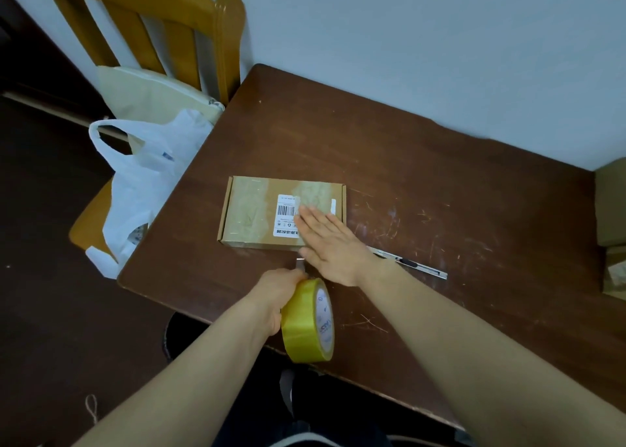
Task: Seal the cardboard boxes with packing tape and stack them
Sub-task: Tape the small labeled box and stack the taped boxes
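Beneath the straight, joined fingers of the right hand lies a flat brown cardboard box on a scratched dark wooden table. Just nearer than those fingers, the left hand grips a yellow packing-tape roll, fingers curled round it.

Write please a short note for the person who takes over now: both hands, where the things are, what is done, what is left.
Left hand: grips the yellow tape roll above the near edge of the table; a strip seems to run from it to the box.
Right hand: open, pressed flat on the right part of the cardboard box.
Box: closed, mid-table; a tape band already crosses its left part.
Utility knife: on the table, right of the right wrist.
Left: press this strip down, probably cut it, then stack. More cardboard shows at the right edge, partly out of view.
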Demonstrator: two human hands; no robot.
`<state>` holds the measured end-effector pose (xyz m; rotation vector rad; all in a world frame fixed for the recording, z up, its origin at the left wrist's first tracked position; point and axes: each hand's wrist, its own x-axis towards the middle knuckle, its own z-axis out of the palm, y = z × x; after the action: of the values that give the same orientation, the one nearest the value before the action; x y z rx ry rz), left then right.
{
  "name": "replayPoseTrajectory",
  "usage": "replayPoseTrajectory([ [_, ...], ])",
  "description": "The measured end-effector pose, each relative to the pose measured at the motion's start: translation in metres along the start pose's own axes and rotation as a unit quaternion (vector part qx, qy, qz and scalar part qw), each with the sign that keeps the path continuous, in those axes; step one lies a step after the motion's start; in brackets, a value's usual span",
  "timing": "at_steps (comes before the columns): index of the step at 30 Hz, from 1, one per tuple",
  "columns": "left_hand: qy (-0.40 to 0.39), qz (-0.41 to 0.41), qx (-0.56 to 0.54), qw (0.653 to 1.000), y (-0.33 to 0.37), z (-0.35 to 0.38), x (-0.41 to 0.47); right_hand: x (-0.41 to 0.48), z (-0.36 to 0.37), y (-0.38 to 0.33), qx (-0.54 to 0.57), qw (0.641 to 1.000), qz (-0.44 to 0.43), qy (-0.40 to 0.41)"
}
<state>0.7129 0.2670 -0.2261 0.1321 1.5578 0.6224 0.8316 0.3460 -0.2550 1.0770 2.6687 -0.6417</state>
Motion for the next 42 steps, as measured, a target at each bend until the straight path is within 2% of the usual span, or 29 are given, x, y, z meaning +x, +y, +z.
replayPoseTrajectory([
  [5,-0.002,-0.004,0.058,0.998,-0.012,-0.014,-0.008,0.004,0.005,0.007,-0.027,0.999,-0.018,-0.009],
  [11,-0.006,-0.018,0.026,0.999,-0.022,-0.025,-0.024,0.006,0.01,0.007,-0.05,0.998,-0.028,0.012],
  [18,-0.008,0.016,0.014,1.0,-0.002,-0.035,-0.024,-0.001,0.028,-0.008,-0.173,0.971,0.021,0.163],
  [22,-0.012,0.003,-0.016,1.0,-0.009,-0.04,-0.026,0.0,0.027,-0.006,-0.139,0.966,-0.012,0.215],
  [27,-0.012,-0.017,-0.028,0.999,-0.014,-0.046,-0.03,0.004,0.026,-0.011,-0.149,0.967,0.007,0.207],
  [31,-0.008,-0.005,-0.027,1.0,-0.005,-0.05,-0.028,-0.003,0.022,0.004,-0.121,0.989,-0.033,0.074],
  [42,-0.008,0.021,-0.06,0.998,0.018,-0.045,-0.029,-0.002,0.015,0.014,-0.059,0.997,-0.041,0.021],
])
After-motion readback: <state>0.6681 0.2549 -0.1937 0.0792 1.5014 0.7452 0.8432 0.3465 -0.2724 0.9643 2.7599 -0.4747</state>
